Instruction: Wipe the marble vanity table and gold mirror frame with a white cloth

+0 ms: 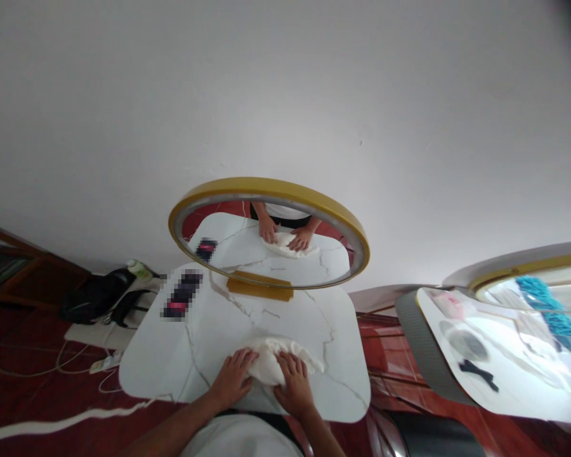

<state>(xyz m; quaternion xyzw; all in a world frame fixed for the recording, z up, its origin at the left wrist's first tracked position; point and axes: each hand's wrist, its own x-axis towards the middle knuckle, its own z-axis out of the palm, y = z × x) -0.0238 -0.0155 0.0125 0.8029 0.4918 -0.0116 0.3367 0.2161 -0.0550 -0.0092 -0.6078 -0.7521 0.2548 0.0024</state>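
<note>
At six o'clock on white tabletop (309,320), bunched white cloth (266,369). Left hand (235,377) at cloth's eight o'clock, fingers draped over edge; right hand (292,384) at five o'clock, fingers slightly fanned on top. Cannot tell whether either pinches fabric. Twelve o'clock: gold-framed mirror (269,186). Ten o'clock: pixelated dark object (184,292).

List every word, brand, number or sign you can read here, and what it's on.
No text can be read.
Small bottle: any label is too small and blurred.
Dark item on the white table: pixelated, illegible.
White cloth: no lettering visible.
</note>
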